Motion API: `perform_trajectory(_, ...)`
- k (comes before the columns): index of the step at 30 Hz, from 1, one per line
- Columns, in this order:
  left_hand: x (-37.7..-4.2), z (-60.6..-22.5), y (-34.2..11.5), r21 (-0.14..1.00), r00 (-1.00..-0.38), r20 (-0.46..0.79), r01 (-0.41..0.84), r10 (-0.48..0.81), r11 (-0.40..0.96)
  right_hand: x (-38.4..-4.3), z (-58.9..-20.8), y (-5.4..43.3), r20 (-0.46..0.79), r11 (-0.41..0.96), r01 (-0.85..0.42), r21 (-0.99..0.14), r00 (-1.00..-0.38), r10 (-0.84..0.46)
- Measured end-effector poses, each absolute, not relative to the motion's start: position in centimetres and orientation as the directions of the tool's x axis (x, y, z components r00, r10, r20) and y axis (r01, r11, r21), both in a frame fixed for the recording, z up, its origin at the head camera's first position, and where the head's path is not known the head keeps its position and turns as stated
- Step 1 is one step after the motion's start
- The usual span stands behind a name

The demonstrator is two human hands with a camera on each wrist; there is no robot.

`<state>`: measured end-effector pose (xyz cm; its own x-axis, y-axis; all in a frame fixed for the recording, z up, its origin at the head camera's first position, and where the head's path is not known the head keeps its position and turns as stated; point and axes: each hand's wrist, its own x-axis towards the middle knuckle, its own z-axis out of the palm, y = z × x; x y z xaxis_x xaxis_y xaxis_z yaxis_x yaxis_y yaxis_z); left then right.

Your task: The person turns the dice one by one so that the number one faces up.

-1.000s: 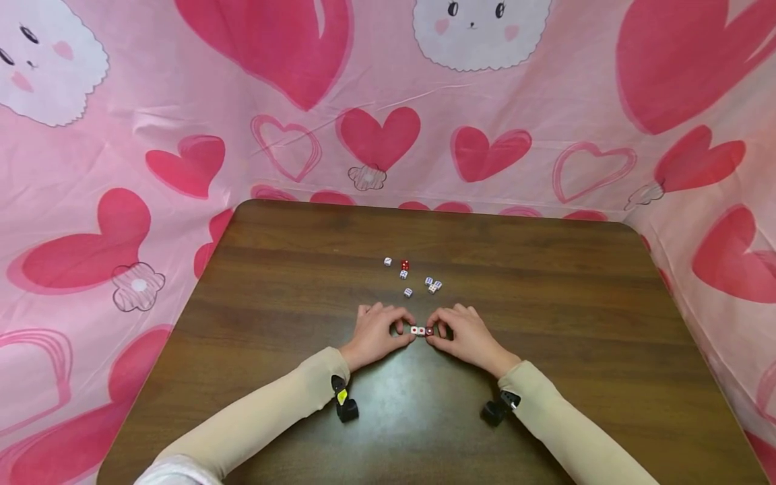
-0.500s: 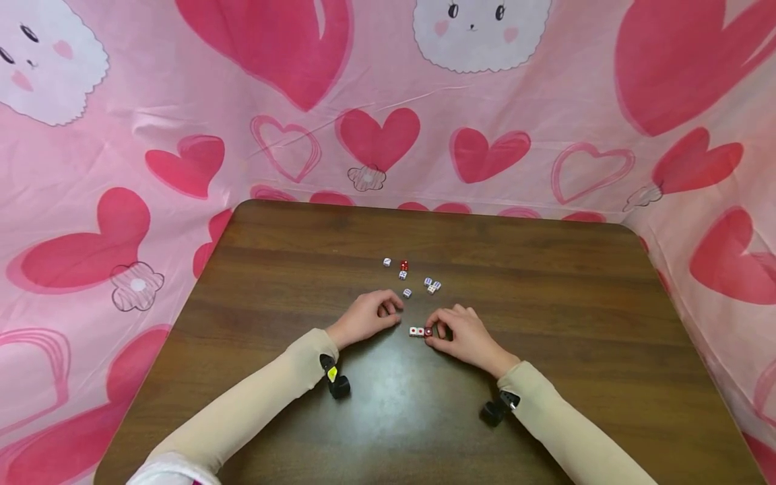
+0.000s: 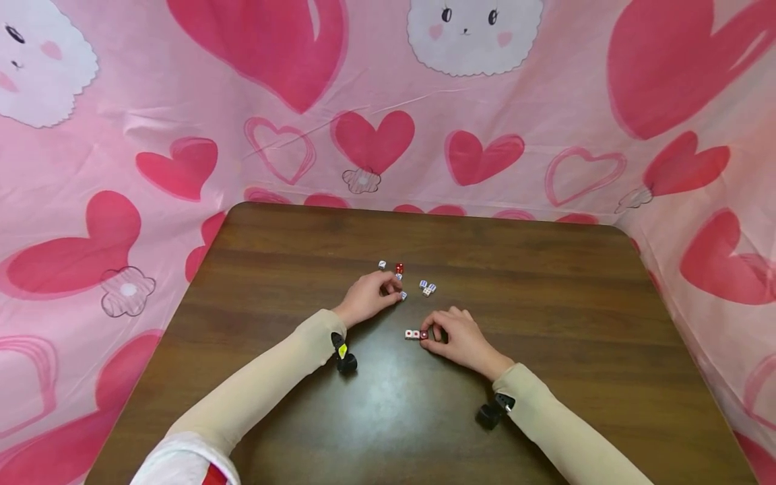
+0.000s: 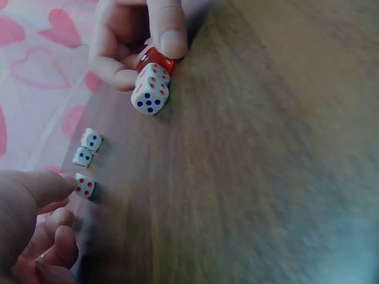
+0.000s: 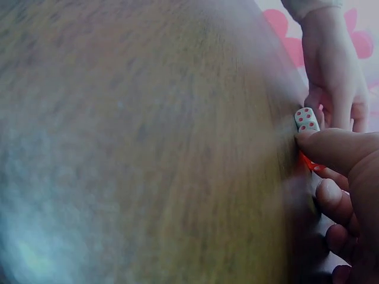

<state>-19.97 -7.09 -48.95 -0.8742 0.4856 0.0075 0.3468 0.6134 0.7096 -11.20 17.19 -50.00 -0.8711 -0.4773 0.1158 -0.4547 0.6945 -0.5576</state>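
On the wooden table, my right hand (image 3: 461, 339) pinches a dark red die (image 3: 424, 335) between thumb and index finger. It ends a short row with two white dice (image 3: 412, 334) whose tops show a red dot. My left hand (image 3: 366, 296) is farther forward, fingers loosely bent, thumb tip beside a white die (image 3: 403, 296); no grip on it shows. A white die (image 3: 399, 277) and a red die (image 3: 399, 267) lie just past its fingers. In the left wrist view, the left fingers (image 4: 50, 189) partly cover the scene, and the row's near white die (image 4: 150, 94) shows five blue dots.
Three white dice (image 3: 427, 288) sit in a cluster right of my left hand. Another white die (image 3: 382, 264) lies at the back. The brown table (image 3: 515, 269) is bordered by a pink cloth (image 3: 436, 94) with hearts. Each wrist wears a small black camera (image 3: 347, 364).
My left hand has let go of the row's left end and moved away, then forward to the loose dice. My right hand keeps holding the dark red die. The head view has shifted slightly.
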Motion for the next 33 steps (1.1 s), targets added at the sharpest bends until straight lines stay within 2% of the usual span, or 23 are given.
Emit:
perform_trajectory(8, -20.37, -48.78, -6.62, 0.669, -0.869, -0.025, 0.353, 0.495, 0.654, -11.28, -50.11, 17.1, 0.104, 0.7, -0.449, -0.556, -0.873, -0.477)
perform_trajectory(17, -20.12, -48.87, -6.91, 0.666, -0.854, -0.049, 0.359, 0.518, 0.654, -11.24, -50.14, 17.22, 0.157, 0.687, -0.481, -0.544, -0.863, -0.48)
perform_trajectory(25, -19.84, -49.4, -6.78, 0.656, -0.87, -0.05, 0.341, 0.49, 0.673, -11.23, -50.03, 17.25, 0.095, 0.702, -0.442, -0.559, -0.875, -0.475)
perform_trajectory(33, -19.73, -49.6, -6.72, 0.644, -0.874, -0.054, 0.339, 0.483, 0.686, -11.17, -50.06, 17.22, 0.089, 0.71, -0.436, -0.553, -0.878, -0.47)
